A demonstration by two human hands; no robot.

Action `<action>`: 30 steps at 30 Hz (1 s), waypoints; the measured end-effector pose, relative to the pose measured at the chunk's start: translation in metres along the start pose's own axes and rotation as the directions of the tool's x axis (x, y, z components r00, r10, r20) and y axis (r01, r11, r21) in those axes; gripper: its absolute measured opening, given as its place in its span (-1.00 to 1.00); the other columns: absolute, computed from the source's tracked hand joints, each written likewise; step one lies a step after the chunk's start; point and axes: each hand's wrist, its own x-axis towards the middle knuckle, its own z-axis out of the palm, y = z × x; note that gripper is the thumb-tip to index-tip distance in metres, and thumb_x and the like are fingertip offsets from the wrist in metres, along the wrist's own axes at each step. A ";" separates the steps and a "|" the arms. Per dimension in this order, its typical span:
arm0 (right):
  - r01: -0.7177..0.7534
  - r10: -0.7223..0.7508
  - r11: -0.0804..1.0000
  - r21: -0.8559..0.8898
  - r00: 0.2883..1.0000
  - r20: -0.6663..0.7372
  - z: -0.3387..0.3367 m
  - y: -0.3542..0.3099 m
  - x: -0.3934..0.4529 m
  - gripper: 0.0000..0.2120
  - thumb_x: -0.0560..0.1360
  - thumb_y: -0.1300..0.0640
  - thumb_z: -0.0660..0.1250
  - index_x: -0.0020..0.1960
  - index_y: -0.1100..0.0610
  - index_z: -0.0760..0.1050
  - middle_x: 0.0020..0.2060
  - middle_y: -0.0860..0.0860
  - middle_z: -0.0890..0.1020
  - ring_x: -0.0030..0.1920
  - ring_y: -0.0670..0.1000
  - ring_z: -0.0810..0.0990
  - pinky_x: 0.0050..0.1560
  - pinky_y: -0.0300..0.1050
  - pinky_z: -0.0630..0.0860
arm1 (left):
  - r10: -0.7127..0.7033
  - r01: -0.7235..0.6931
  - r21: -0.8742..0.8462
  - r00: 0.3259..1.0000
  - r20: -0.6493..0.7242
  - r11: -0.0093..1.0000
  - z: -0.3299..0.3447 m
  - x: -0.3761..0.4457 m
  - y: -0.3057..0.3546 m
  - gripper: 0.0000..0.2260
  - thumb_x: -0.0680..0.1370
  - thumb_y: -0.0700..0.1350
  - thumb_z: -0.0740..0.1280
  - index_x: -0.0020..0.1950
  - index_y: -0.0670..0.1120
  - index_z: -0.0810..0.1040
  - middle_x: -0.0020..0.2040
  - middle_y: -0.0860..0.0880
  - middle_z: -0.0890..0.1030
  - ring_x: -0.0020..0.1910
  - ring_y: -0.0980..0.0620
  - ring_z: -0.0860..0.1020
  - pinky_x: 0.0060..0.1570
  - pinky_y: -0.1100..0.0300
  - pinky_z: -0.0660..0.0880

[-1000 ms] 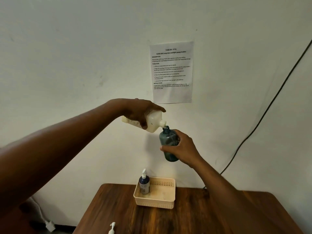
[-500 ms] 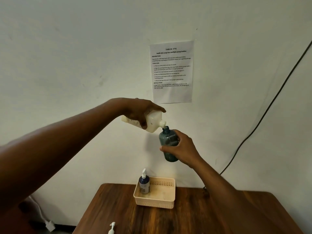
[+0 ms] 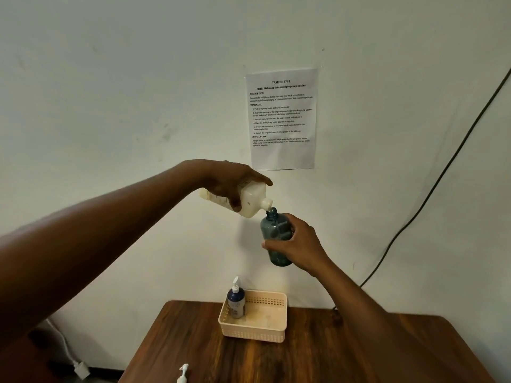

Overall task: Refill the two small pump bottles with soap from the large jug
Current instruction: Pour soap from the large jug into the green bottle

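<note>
Pouring into the second bottle, nothing shifted.

My left hand (image 3: 232,183) still grips the tilted white plastic jug (image 3: 253,199), spout at the mouth of the translucent blue-grey bottle (image 3: 272,233) in my right hand's (image 3: 300,244) fingers, held above the surface (image 3: 331,355).

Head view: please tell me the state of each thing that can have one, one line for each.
White plastic jug: tilted, spout at the bottle's mouth, held by left hand.
Blue-grey open bottle: upright, pump off, held by right hand.
Dark blue pump bottle: upright in basket, pump on.
Beige plastic basket: on wooden table.
Loose white pump: lying on table.
</note>
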 end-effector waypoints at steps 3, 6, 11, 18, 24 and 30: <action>0.003 -0.003 1.000 -0.003 1.000 0.002 0.000 0.001 0.000 -0.37 0.27 -0.13 0.60 0.25 -0.20 0.40 0.02 -0.32 0.52 0.02 -0.18 0.56 -0.14 -0.40 0.45 | 0.001 -0.001 0.011 1.000 0.004 1.000 0.000 -0.001 0.001 -0.14 0.42 -0.23 0.57 0.60 0.22 0.28 0.44 0.06 0.46 0.31 -0.01 0.42 0.26 0.11 0.34; 0.002 -0.002 1.000 -0.009 1.000 0.002 0.001 0.001 0.000 -0.37 0.26 -0.13 0.60 0.25 -0.19 0.40 0.03 -0.31 0.52 0.02 -0.16 0.56 -0.13 -0.39 0.46 | -0.002 0.001 0.019 1.000 0.011 1.000 0.000 0.000 0.002 -0.15 0.42 -0.24 0.56 0.60 0.20 0.27 0.46 0.05 0.45 0.37 -0.05 0.41 0.26 0.12 0.32; -0.007 0.007 1.000 -0.024 1.000 -0.008 0.000 0.000 0.000 -0.37 0.26 -0.15 0.59 0.24 -0.22 0.38 0.02 -0.33 0.50 -0.01 -0.19 0.55 -0.16 -0.42 0.43 | 0.011 -0.012 0.030 1.000 0.009 0.999 -0.003 0.000 0.004 -0.15 0.42 -0.24 0.57 0.60 0.19 0.28 0.45 0.05 0.45 0.35 -0.04 0.42 0.23 0.13 0.31; 0.004 -0.004 1.000 -0.013 1.000 -0.011 -0.001 -0.003 -0.001 -0.35 0.23 -0.19 0.59 0.24 -0.21 0.41 0.02 -0.35 0.53 0.02 -0.18 0.57 -0.11 -0.37 0.48 | 0.023 -0.023 0.007 1.000 0.014 1.000 -0.006 -0.002 0.004 -0.15 0.42 -0.26 0.56 0.60 0.19 0.29 0.30 0.14 0.42 0.25 0.05 0.38 0.20 0.14 0.31; 0.004 -0.004 1.000 -0.020 1.000 -0.011 -0.001 -0.005 -0.002 -0.35 0.20 -0.23 0.57 0.21 -0.25 0.39 -0.01 -0.39 0.50 -0.01 -0.21 0.56 -0.15 -0.41 0.44 | 0.016 -0.016 0.027 1.000 0.012 1.000 -0.006 -0.001 0.005 -0.15 0.42 -0.24 0.56 0.59 0.23 0.29 0.29 0.15 0.42 0.25 0.04 0.38 0.20 0.12 0.32; 0.000 0.000 1.000 -0.024 1.000 -0.007 0.000 -0.007 -0.003 -0.36 0.23 -0.19 0.58 0.22 -0.24 0.38 0.00 -0.37 0.50 -0.01 -0.20 0.55 -0.13 -0.38 0.45 | 0.018 -0.019 0.035 1.000 0.018 0.999 -0.006 -0.002 0.004 -0.14 0.41 -0.25 0.57 0.59 0.21 0.29 0.28 0.16 0.42 0.24 0.04 0.40 0.19 0.13 0.31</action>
